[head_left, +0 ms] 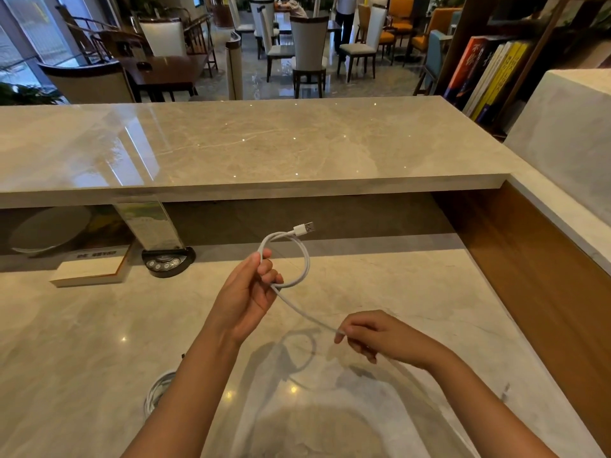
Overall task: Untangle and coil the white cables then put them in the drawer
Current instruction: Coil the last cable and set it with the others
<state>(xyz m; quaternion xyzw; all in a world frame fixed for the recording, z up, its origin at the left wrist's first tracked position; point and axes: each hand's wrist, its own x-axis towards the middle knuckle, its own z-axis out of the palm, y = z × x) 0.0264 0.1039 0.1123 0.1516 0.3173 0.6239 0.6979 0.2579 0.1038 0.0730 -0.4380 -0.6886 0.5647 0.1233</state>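
Your two arms are reaching out over the pale desk [99, 342], which is smooth, shiny stone. Your left hand [246, 292] is curling its fingers and thumb around one loop of the white cable [305, 259], up in the air near the middle of the desk. Your right hand [377, 335] is pinching the loose part of the cable between thumb and fingers, a bit nearer and to the right. A short run of cable is stretching between both hands.

You are holding something thin, round, soft and very light. It looks smooth, so it may be slipping if you are gripping too gently. It bends easily but likes to spring open, so I think you should be pinching where the loop crosses itself. The plug [304, 229] is hard and shiny metal with a white shell, sticking out at the far top of the loop; go easy on it.

Another white coil [157, 390] is lying on the desk near your left arm, partly hidden. No drawer is showing.
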